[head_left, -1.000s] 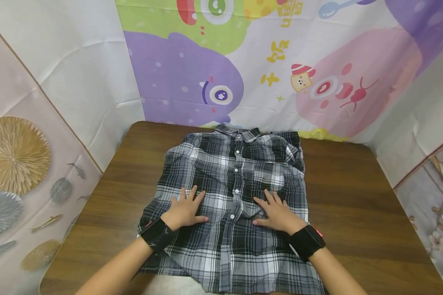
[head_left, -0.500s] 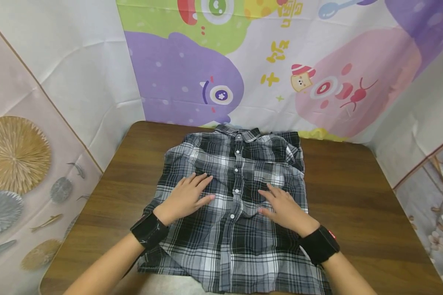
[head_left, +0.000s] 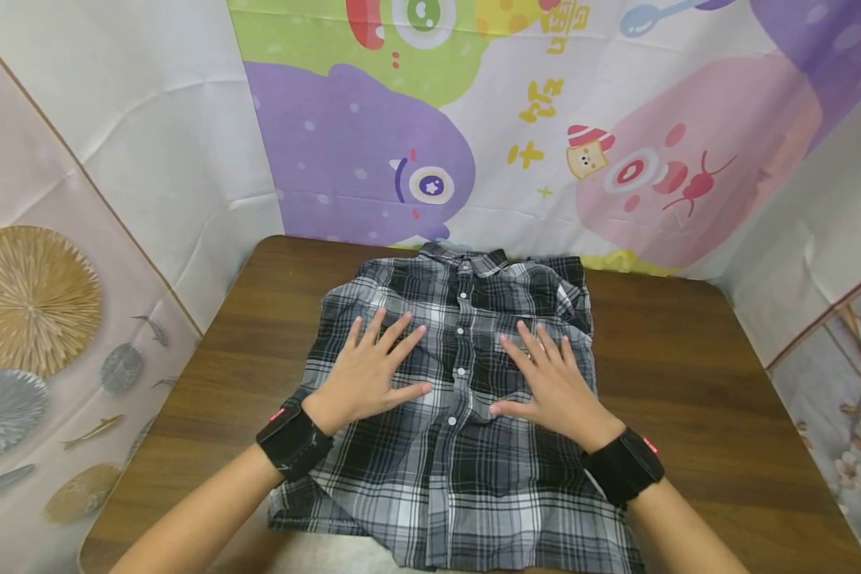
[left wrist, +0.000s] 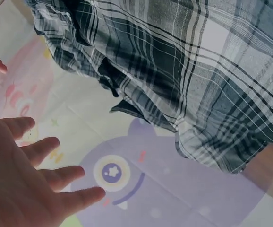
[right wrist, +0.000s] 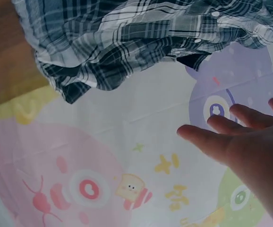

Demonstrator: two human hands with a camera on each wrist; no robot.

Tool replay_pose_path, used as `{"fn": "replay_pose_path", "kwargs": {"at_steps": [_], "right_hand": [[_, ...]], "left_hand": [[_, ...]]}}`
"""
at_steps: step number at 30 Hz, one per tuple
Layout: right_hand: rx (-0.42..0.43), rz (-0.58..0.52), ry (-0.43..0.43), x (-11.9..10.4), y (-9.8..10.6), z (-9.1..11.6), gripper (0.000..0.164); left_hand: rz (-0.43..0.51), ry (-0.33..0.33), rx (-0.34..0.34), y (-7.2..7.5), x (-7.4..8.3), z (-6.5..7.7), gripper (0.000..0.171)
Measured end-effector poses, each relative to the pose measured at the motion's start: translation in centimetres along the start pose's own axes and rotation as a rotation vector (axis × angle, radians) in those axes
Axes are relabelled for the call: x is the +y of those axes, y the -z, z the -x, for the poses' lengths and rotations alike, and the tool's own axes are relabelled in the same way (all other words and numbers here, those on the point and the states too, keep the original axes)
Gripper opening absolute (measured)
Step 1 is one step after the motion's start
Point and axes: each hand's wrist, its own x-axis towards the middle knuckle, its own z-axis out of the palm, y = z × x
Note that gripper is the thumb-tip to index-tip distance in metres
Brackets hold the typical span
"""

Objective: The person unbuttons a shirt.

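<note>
A black, grey and white plaid button-up shirt (head_left: pixel 466 478) lies front up on the table, its collar (head_left: pixel 484 261) at the far edge and its hem toward me. Over the wearer's-right half of the front, my left hand (head_left: pixel 366 375) is held with straight, spread fingers. My right hand (head_left: pixel 556 395) is spread likewise over the other half, partly hiding the chest pocket. Both wrist views show a gap between the palms and the shirt's cloth (left wrist: pixel 174 61). Neither hand grips anything. White buttons (head_left: pixel 461 371) run down between the hands.
The brown wooden table (head_left: pixel 689 399) shows on both sides of the shirt. Behind it hangs a cloth backdrop (head_left: pixel 373 151) with cartoon figures. Patterned curtains (head_left: pixel 179 159) stand at the left and right. Each wrist wears a black band (head_left: pixel 624 466).
Both hands have lifted and moved up the shirt toward the collar, from around its middle. Their fingers, closer together half a second ago, are now fanned wide. The shirt looks the same.
</note>
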Motion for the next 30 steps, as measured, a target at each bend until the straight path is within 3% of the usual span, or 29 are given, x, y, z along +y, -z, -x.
{"fn": "replay_pose_path", "kwargs": {"at_steps": [10, 30], "right_hand": [[-0.021, 0.009, -0.023, 0.27, -0.17, -0.02, 0.099], [-0.034, 0.019, -0.021, 0.50, -0.19, 0.03, 0.097]], "left_hand": [[-0.041, -0.026, 0.029, 0.18, -0.54, 0.08, 0.087], [-0.024, 0.001, -0.002, 0.29, -1.02, 0.24, 0.085]]}}
